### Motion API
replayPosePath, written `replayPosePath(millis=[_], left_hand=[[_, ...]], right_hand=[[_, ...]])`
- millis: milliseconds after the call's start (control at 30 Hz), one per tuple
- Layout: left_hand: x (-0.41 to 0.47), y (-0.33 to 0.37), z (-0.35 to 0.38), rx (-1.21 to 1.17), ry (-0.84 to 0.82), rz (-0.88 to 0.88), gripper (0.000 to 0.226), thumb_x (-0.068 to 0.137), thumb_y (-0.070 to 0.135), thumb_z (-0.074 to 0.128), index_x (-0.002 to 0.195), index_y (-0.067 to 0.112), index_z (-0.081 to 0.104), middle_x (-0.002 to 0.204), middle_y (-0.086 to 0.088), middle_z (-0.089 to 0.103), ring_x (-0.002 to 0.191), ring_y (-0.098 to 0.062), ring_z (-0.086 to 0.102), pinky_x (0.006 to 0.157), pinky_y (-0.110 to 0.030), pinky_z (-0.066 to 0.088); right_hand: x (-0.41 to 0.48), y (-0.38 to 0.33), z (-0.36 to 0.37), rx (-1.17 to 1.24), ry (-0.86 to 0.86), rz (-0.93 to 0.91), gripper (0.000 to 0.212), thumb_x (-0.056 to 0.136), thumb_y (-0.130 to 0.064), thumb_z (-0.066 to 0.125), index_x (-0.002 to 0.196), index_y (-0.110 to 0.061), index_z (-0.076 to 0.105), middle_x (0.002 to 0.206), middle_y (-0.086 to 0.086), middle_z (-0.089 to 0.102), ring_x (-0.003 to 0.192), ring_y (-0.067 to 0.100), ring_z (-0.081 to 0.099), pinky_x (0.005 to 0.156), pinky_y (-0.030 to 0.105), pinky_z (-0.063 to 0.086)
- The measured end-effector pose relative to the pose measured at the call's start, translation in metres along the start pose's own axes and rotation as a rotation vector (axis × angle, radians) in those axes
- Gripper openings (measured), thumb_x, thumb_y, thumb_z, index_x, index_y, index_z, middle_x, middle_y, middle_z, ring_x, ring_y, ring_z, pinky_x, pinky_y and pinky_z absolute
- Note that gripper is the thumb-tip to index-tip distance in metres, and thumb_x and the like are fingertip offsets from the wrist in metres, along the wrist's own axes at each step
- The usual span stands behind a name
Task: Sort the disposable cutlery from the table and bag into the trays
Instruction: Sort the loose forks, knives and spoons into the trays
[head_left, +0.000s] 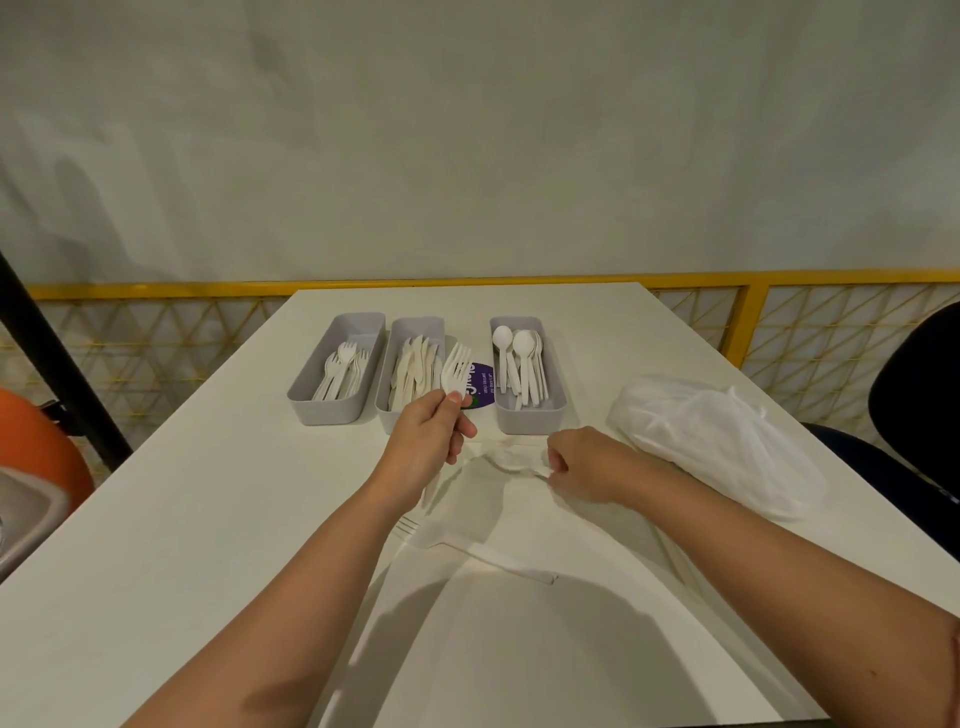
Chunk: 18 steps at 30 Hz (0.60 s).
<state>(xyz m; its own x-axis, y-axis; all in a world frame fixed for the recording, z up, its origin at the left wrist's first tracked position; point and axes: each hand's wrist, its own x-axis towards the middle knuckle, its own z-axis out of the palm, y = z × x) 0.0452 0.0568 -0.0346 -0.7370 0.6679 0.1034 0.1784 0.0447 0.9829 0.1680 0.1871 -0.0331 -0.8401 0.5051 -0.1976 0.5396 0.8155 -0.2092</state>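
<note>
Three grey trays stand in a row at the far middle of the white table: a fork tray (304, 397) on the left, a knife tray (387, 415) in the middle and a spoon tray (530, 421) on the right. My left hand (423, 441) holds white forks (456, 371) upright in front of the knife tray. My right hand (587, 462) pinches the handle of a white spoon (511, 460) that lies on the table. More white cutlery (498, 558) lies loose near me. A crumpled white plastic bag (717, 441) rests at the right.
A purple card (480, 384) lies between the knife and spoon trays. A dark chair (919, 405) stands at the table's right edge. An orange object (36, 447) sits off the left edge. A yellow railing (748, 312) runs behind the table.
</note>
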Motion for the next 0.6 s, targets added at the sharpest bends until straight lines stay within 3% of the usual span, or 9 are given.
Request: replayPosePath(millis=[100, 200, 333, 400, 533, 600], left_hand=[[0.001, 0.000, -0.002, -0.085, 0.040, -0.030, 0.025, 0.102, 0.020, 0.034, 0.101, 0.007, 0.056, 0.071, -0.003, 0.056, 0.052, -0.012, 0.041, 0.051, -0.019, 0.039], [0.003, 0.000, -0.001, -0.203, 0.071, -0.094, 0.025, 0.101, 0.018, 0.033, 0.102, 0.005, 0.054, 0.071, -0.005, 0.055, 0.054, -0.015, 0.041, 0.054, -0.023, 0.037], [0.001, 0.001, 0.003, -0.311, 0.056, -0.133, 0.025, 0.101, 0.016, 0.033, 0.091, 0.009, 0.055, 0.071, -0.006, 0.055, 0.057, -0.015, 0.042, 0.056, -0.025, 0.037], [-0.001, 0.002, 0.007, -0.318, 0.052, -0.121, 0.027, 0.101, 0.015, 0.032, 0.088, 0.011, 0.055, 0.071, -0.006, 0.055, 0.058, -0.014, 0.043, 0.057, -0.025, 0.037], [0.000, 0.003, 0.011, -0.386, 0.123, -0.130, 0.025, 0.101, 0.014, 0.031, 0.093, 0.009, 0.055, 0.072, -0.005, 0.054, 0.060, -0.013, 0.045, 0.058, -0.023, 0.040], [0.001, 0.003, 0.011, -0.431, 0.159, -0.144, 0.024, 0.101, 0.014, 0.031, 0.096, 0.008, 0.054, 0.074, -0.006, 0.054, 0.064, -0.014, 0.048, 0.061, -0.023, 0.042]], right_hand=[[0.001, -0.008, -0.006, 0.183, 0.092, -0.058, 0.018, 0.094, -0.019, 0.045, 0.077, -0.018, 0.039, 0.091, 0.006, 0.053, 0.076, 0.020, 0.046, 0.065, 0.029, 0.036], [0.001, -0.025, -0.012, 0.500, 0.226, -0.111, 0.015, 0.094, -0.014, 0.040, 0.080, -0.017, 0.035, 0.077, 0.009, 0.054, 0.062, 0.023, 0.050, 0.057, 0.029, 0.039], [0.002, -0.047, -0.013, 0.615, 0.395, -0.188, 0.005, 0.097, -0.013, 0.038, 0.092, -0.013, 0.038, 0.063, -0.002, 0.042, 0.053, 0.011, 0.038, 0.046, 0.017, 0.031], [0.004, -0.056, -0.011, 0.645, 0.416, -0.208, 0.004, 0.098, -0.012, 0.038, 0.097, -0.011, 0.042, 0.066, -0.003, 0.043, 0.056, 0.009, 0.039, 0.045, 0.013, 0.033], [0.009, -0.069, -0.005, 0.606, 0.431, -0.215, 0.023, 0.097, -0.005, 0.033, 0.105, 0.001, 0.054, 0.097, 0.009, 0.047, 0.077, 0.015, 0.044, 0.057, 0.017, 0.032], [0.010, -0.075, 0.000, 0.604, 0.406, -0.218, 0.025, 0.097, -0.001, 0.032, 0.106, 0.004, 0.055, 0.098, 0.008, 0.041, 0.073, 0.011, 0.042, 0.058, 0.008, 0.035]])
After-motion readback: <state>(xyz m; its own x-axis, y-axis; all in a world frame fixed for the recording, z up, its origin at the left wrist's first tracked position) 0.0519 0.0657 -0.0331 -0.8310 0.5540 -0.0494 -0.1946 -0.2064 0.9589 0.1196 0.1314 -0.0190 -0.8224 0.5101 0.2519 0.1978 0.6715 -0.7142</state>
